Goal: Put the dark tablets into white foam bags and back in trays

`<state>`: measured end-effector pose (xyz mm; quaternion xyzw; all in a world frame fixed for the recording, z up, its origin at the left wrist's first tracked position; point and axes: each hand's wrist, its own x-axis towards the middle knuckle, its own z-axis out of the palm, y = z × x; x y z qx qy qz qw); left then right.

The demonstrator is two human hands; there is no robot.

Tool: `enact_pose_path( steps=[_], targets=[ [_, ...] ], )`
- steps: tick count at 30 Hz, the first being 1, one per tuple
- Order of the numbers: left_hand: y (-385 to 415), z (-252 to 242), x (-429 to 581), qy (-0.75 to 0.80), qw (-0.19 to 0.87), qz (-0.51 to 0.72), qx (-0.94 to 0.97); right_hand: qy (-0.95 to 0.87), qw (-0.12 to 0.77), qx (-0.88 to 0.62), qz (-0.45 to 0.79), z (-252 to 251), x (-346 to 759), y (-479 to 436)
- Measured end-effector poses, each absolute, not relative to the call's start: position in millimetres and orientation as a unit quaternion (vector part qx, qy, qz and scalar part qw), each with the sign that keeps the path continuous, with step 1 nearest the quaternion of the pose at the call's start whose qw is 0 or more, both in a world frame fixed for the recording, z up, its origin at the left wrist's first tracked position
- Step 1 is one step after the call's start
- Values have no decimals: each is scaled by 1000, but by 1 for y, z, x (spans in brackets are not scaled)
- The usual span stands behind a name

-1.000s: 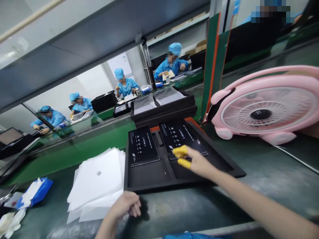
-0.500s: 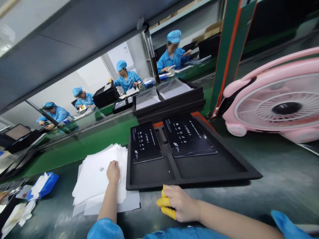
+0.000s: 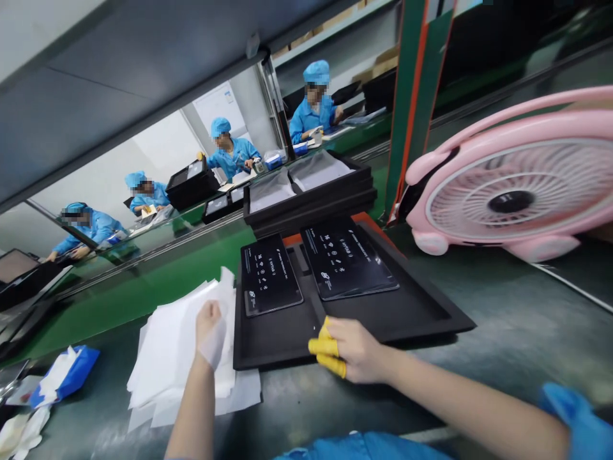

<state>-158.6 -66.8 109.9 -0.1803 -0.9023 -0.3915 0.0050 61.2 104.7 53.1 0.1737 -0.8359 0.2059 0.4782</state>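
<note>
My left hand (image 3: 209,322) is closed on a thin white sheet (image 3: 226,287) at the right side of a loose white stack (image 3: 165,351). The sheet's edge is raised, and part of it veils my wrist. My right hand (image 3: 357,351), with yellow covers on several fingers, is curled over the front edge of a black tray (image 3: 282,358); nothing shows between its fingers. In the tray's left compartment lies a black tablet (image 3: 271,275) with white print on its face. Another black tablet (image 3: 349,259) lies in the right compartment, perhaps with more beneath it.
Behind the tray stand stacked black trays (image 3: 311,198) holding white sleeves. A pink fan (image 3: 512,185) stands at the right, near a green post (image 3: 412,96). A blue packet of wipes (image 3: 67,377) lies at left. Several co-workers in blue sit across the line, under an overhead shelf (image 3: 119,83).
My left hand has lifted the edge of a white sheet from the stack. My right hand has moved from the table up over the tray's front edge. The camera view has shifted slightly.
</note>
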Motion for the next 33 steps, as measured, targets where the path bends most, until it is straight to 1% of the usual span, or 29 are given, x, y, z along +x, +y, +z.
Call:
enact_pose_path(
  steps=[2,3,4,5,7,9,12,16,18,21,24,27,29,31,33],
  targets=[
    [-47,102,-129,-869,-88,-435,-221,-864,464,119,156,70,57,139],
    [-37,93,-117,-851,-135,-456,-222,-885,439,73,134,79,51,158],
    [-27,83,-107,-842,-170,-467,-213,-910,398,17,114,87,44,178],
    [-19,72,-100,-840,-190,-463,-207,-936,338,-45,92,95,34,198],
    [-7,53,-93,-863,-193,-410,-222,-965,205,-157,50,108,11,235],
    [-1,42,-94,-886,-177,-333,-269,-969,114,-220,22,116,-15,265],
    [0,37,-99,-888,-189,-278,-314,-965,60,-255,9,114,-49,297],
    [-1,38,-100,-884,-196,-265,-330,-956,-32,-290,29,107,-76,319],
    [-1,38,-99,-885,-196,-262,-331,-953,-64,-294,43,115,-80,327],
    [-1,38,-97,-890,-194,-243,-334,-954,-63,-289,51,147,-75,335],
    [-4,42,-95,-894,-192,-218,-341,-970,-40,-233,49,191,-56,327],
    [-8,49,-95,-889,-210,-210,-349,-985,-33,-168,19,231,-19,295],
    [-9,54,-95,-897,-202,-178,-351,-987,-19,-160,-23,252,15,265],
    [-9,57,-95,-912,-172,-138,-345,-981,18,-183,-62,266,52,237],
    [-8,57,-94,-921,-147,-129,-336,-967,107,-227,-38,270,88,217]
  ],
)
